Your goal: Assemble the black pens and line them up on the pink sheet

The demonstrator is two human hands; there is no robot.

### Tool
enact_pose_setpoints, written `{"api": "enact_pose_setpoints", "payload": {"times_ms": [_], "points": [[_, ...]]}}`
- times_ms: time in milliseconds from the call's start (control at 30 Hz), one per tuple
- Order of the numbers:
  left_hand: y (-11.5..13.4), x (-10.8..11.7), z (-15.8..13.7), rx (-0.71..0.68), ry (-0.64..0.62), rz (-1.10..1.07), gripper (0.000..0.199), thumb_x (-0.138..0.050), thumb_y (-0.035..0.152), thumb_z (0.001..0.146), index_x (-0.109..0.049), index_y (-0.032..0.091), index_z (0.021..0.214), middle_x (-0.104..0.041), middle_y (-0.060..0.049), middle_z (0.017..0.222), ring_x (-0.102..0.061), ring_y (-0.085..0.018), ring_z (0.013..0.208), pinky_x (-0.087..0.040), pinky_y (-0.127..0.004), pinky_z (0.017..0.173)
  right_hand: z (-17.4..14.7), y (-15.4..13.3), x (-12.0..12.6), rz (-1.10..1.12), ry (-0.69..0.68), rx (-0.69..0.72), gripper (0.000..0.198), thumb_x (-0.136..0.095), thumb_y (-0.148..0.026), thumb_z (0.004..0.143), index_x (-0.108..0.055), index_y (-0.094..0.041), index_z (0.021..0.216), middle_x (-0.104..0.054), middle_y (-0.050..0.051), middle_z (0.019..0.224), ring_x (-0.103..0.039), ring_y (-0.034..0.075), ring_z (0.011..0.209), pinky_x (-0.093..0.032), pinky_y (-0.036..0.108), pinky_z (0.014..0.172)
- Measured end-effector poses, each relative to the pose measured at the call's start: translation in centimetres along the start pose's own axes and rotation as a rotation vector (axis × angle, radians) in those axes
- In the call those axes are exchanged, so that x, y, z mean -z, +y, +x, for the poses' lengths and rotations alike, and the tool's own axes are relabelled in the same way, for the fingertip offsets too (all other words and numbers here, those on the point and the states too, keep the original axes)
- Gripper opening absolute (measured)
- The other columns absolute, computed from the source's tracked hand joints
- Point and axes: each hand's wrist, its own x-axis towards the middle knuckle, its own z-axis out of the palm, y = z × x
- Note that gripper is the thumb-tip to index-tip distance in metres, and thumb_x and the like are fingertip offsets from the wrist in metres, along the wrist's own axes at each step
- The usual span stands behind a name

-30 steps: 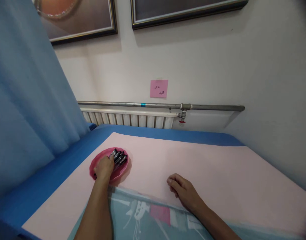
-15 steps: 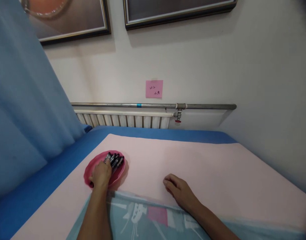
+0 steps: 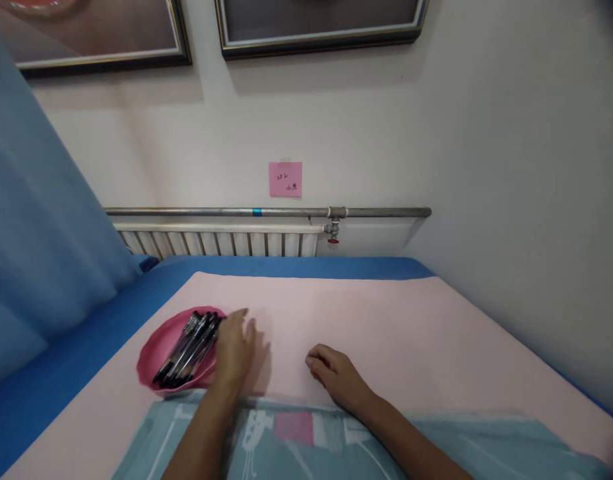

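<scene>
On the left of the pink sheet stands a scalloped pink plate [image 3: 149,353] with several clear-barrelled pens [image 3: 189,350] with black ends lying slantwise in it. My left hand [image 3: 235,350] is at the plate's right rim, partly covering it. Its fingers are apart, and I see nothing held in them. My right hand [image 3: 339,377] rests to the right of the middle, loosely curled near the edge of the patterned cloth, with nothing visible in it.
The pink sheet [image 3: 376,320] covers a blue surface [image 3: 296,267]. Nearest me lies a teal patterned cloth [image 3: 451,440]. A blue curtain [image 3: 36,233] hangs at left. Behind are a radiator [image 3: 226,243], a pipe [image 3: 386,213] and a pink note [image 3: 285,180] on the wall.
My left hand has moved right from over the plate to its right rim, uncovering the pens. My right hand stays curled on the sheet. The view has shifted slightly right.
</scene>
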Motion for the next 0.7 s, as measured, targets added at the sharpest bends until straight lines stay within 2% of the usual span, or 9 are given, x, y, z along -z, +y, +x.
{"api": "enact_pose_setpoints", "payload": {"times_ms": [67, 167, 233, 400, 500, 600, 700], "points": [[2.4, -1.7, -1.3, -0.096, -0.165, -0.109, 0.032, -0.036, 0.026, 0.085, -0.055, 0.015, 0.107, -0.061, -0.01, 0.105, -0.055, -0.019, 0.096, -0.041, -0.03, 0.087, 0.0, 0.0, 0.1, 0.0, -0.015, -0.006, 0.016, -0.048, -0.03, 0.077, -0.052, -0.019, 0.066, -0.048, -0.004, 0.054, -0.043, 0.01, 0.051, -0.035, 0.022, 0.049], [5.1, -3.1, -2.7, -0.209, -0.441, -0.064, 0.034, -0.034, 0.025, 0.086, -0.052, 0.016, 0.113, -0.061, -0.01, 0.106, -0.052, -0.019, 0.102, -0.038, -0.03, 0.091, 0.3, 0.2, 0.2, 0.024, -0.025, -0.017, 0.018, -0.047, -0.032, 0.078, -0.051, -0.019, 0.066, -0.05, -0.004, 0.055, -0.043, 0.009, 0.046, -0.035, 0.021, 0.044], [6.0, -3.5, -3.0, -0.219, -0.521, -0.034, 0.032, -0.034, 0.025, 0.086, -0.055, 0.018, 0.108, -0.063, -0.009, 0.102, -0.055, -0.019, 0.099, -0.04, -0.029, 0.087, 0.7, 0.4, 0.1, 0.04, -0.008, -0.053, 0.019, -0.046, -0.034, 0.078, -0.051, -0.019, 0.067, -0.051, -0.005, 0.055, -0.04, 0.008, 0.04, -0.033, 0.02, 0.04], [6.0, -3.5, -2.9, -0.192, -0.603, 0.038, 0.03, -0.031, 0.026, 0.086, -0.06, 0.018, 0.093, -0.065, -0.009, 0.091, -0.06, -0.02, 0.086, -0.042, -0.029, 0.074, 1.4, 0.2, 0.1, 0.057, -0.014, -0.154, 0.016, -0.045, -0.032, 0.077, -0.05, -0.019, 0.069, -0.048, -0.007, 0.05, -0.035, 0.006, 0.032, -0.025, 0.019, 0.032], [5.6, -3.5, -3.1, -0.197, -0.625, 0.058, 0.03, -0.032, 0.025, 0.086, -0.06, 0.018, 0.094, -0.064, -0.009, 0.096, -0.058, -0.02, 0.092, -0.041, -0.029, 0.078, 1.2, -0.3, 0.2, 0.082, -0.081, -0.168, 0.01, -0.045, -0.024, 0.074, -0.05, -0.018, 0.067, -0.047, -0.007, 0.05, -0.036, 0.006, 0.034, -0.027, 0.018, 0.033], [5.5, -3.6, -3.0, -0.198, -0.66, 0.062, 0.028, -0.037, 0.021, 0.082, -0.059, 0.02, 0.099, -0.064, -0.007, 0.103, -0.057, -0.017, 0.097, -0.04, -0.025, 0.08, 0.5, -0.6, 0.6, 0.012, -0.129, -0.127, 0.008, -0.046, -0.012, 0.066, -0.052, -0.017, 0.062, -0.045, -0.006, 0.049, -0.038, 0.005, 0.039, -0.028, 0.017, 0.037], [6.0, -4.3, -2.0, -0.171, -0.701, 0.087, 0.028, -0.04, 0.021, 0.079, -0.06, 0.017, 0.099, -0.067, -0.009, 0.098, -0.06, -0.019, 0.091, -0.041, -0.026, 0.074, 0.1, -0.5, 0.9, -0.041, -0.116, -0.115, 0.008, -0.047, -0.01, 0.063, -0.052, -0.016, 0.061, -0.046, -0.007, 0.048, -0.038, 0.005, 0.038, -0.026, 0.016, 0.037]]}}
